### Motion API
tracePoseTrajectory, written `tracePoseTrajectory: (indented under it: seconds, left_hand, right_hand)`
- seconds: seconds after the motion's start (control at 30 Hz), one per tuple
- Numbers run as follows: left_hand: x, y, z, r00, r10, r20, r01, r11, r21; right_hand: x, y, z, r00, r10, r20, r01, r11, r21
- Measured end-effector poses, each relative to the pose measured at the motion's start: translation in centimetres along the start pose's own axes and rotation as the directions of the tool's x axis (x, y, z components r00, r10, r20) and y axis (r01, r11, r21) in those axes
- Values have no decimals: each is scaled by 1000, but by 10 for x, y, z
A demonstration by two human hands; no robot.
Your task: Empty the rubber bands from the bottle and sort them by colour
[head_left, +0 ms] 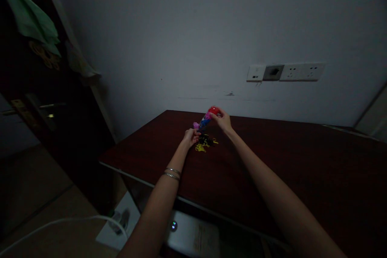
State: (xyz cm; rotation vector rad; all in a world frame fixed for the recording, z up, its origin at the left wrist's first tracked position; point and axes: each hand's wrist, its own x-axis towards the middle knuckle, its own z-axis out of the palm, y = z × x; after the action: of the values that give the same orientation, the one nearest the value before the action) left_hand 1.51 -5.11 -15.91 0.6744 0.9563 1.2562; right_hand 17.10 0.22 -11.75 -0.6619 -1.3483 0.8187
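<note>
A small clear tube or bag [205, 121] with red, pink and blue contents is held tilted above the dark red table, its red end up to the right. My right hand [222, 120] grips the red upper end. My left hand [191, 137] has its fingers at the lower end. Beneath and beside my left hand, a small heap of yellow and black bands [204, 143] lies on the table. A pink bundle [196, 125] shows just behind the left fingertips. What exactly the tube contains is too small to tell.
The dark red table [302, 161] stands against a pale wall with sockets [302, 72]. A dark door [57, 129] is at the left. Below the table's front edge are a white box [193, 234] and a white cable [69, 219].
</note>
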Motion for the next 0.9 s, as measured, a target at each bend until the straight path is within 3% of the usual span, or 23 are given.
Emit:
tracePoseTrajectory:
  seconds: [0.13,0.23,0.33,0.43,0.7,0.9]
  left_hand:
    - [-6,2,5,994,88,-71,-80,992,101]
    - [-10,5,7,990,118,81,-115,993,-34]
    - [-16,7,10,956,133,261,-94,983,-156]
    - [-23,5,15,921,123,369,-46,977,-210]
    - [-23,-3,20,912,31,409,-3,998,-69]
    - [-21,0,19,920,6,391,1,1000,-16]
  right_hand:
    - [-1,-3,0,999,-25,25,25,1000,-16]
    - [-2,-5,2,999,-26,21,27,999,-26]
    - [-3,-8,3,999,-30,24,30,1000,-5]
    - [-4,-10,4,998,-33,59,30,998,47]
    - [-8,5,4,993,60,105,-68,995,75]
    - [-4,7,-5,997,79,16,-80,995,61]
